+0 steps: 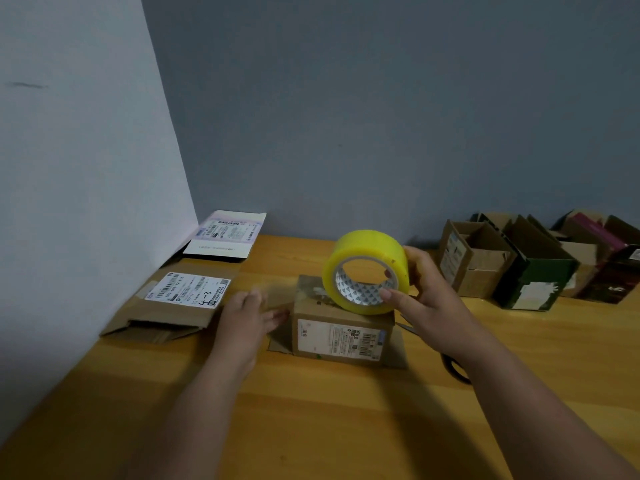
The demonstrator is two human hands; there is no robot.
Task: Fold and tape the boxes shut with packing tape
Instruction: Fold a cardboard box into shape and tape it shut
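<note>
Yellow tape (367, 270) sits gripped in my right hand (427, 299) over the box (341, 332), left hand (247, 315) open beside it; unbraced, I reckon the box could slide.

"4-3" is being shown handwritten on the white label (188, 289) of the flattened box (166, 308); other print is unreadable.

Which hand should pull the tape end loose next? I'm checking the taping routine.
Probably the left hand: it is open and free beside the small cardboard box, while the right hand already grips the yellow packing tape roll above it.
</note>
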